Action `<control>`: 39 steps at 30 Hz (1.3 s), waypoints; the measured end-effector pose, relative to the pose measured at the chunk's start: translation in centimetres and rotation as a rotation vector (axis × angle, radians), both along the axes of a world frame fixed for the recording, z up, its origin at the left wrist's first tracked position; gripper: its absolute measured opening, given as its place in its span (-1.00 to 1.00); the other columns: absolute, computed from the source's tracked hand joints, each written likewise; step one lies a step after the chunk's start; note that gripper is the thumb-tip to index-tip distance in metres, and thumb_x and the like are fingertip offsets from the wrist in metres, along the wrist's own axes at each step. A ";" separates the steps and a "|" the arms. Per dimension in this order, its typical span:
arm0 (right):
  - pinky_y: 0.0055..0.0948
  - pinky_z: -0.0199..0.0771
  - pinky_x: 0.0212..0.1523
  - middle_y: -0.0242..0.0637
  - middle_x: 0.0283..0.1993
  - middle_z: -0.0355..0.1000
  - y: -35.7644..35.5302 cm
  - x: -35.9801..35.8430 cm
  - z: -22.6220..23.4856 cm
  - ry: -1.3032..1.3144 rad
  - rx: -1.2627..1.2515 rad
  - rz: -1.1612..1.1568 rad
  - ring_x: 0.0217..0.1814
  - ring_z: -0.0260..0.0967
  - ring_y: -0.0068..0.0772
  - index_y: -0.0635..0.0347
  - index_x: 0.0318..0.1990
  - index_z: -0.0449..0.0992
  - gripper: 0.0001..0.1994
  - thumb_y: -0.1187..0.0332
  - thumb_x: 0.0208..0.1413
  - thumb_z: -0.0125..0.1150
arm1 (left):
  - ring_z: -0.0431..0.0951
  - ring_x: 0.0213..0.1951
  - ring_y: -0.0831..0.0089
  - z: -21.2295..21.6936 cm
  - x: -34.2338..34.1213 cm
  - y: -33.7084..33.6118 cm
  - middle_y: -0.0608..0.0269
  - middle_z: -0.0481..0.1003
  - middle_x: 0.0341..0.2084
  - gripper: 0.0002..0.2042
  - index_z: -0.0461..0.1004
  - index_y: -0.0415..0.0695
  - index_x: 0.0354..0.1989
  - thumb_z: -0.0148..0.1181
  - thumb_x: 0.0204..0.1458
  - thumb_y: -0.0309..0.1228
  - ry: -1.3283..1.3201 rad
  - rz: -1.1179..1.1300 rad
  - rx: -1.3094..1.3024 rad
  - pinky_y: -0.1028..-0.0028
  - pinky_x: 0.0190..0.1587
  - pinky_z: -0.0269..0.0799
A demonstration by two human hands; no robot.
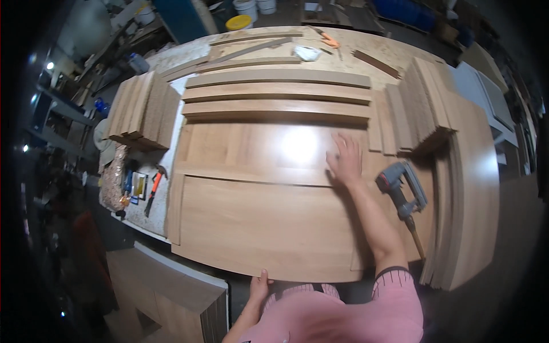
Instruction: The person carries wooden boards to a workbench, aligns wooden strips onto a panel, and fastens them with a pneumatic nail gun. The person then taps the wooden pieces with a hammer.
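A wide wood-grain panel [263, 223] lies flat nearest me, with another wood-grain panel [229, 146] beyond it and a thin dark gap between the two. My right hand [346, 163] is over the far panel near its right end, fingers spread, holding nothing. At the front edge of the near panel, my left hand [261, 287] grips the board with its thumb up; its other fingers are mostly hidden. Just right of my right forearm rests a grey pneumatic nail gun [400, 186] with a hose [414, 237]. Several narrow wood strips [277, 91] lie in rows beyond the far panel.
Stacked boards stand at the left [143, 108] and right [426, 106], with tall panels [472, 188] along the right side. An orange-handled hammer [153, 191] lies at left. Loose strips [249, 64] and an orange-handled tool [329, 39] occupy the far tabletop.
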State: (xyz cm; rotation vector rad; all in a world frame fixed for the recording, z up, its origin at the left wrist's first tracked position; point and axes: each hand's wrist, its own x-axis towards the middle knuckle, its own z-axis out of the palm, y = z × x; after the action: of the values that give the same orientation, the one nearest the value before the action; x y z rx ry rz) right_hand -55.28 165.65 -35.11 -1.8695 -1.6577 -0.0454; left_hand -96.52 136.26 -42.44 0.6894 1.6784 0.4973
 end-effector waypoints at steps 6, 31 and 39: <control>0.00 0.17 0.35 -0.11 0.35 0.26 12.2 -1.1 -1.4 -0.380 -0.151 0.003 0.40 0.17 -0.02 0.00 0.36 0.27 -0.33 0.15 0.08 0.33 | 0.59 -0.29 0.48 -0.1 -1.7 -0.3 0.22 0.61 -0.23 -0.50 0.53 -0.29 -0.07 0.11 0.27 0.02 0.238 -0.278 -0.044 0.47 -0.21 0.47; -0.19 0.38 0.01 -0.12 -0.03 0.41 -30.2 -18.5 0.9 0.224 -0.396 0.326 0.01 0.34 -0.10 0.14 0.05 0.60 -0.40 0.35 -0.30 0.59 | 0.59 -0.01 0.19 6.4 -17.7 11.8 -0.03 0.49 0.07 -0.41 0.27 -0.27 0.23 -0.08 0.34 0.06 -0.476 0.485 0.061 0.29 -0.05 0.54; -0.03 0.23 0.26 -0.23 0.14 0.42 -37.4 -20.9 -1.5 -0.047 -0.403 0.148 0.24 0.27 -0.02 0.02 0.13 0.54 -0.35 0.42 -0.27 0.59 | 0.70 -0.28 0.31 3.6 -21.4 8.6 0.01 0.64 -0.22 -0.48 0.47 -0.32 -0.05 0.01 0.32 0.02 -0.161 -0.135 -0.034 0.40 -0.22 0.58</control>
State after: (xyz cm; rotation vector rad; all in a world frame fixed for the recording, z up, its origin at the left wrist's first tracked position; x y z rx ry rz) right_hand -76.22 128.26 -36.63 -2.0360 -1.9435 0.3318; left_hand -117.94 144.87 -38.84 0.7145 1.4760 0.4162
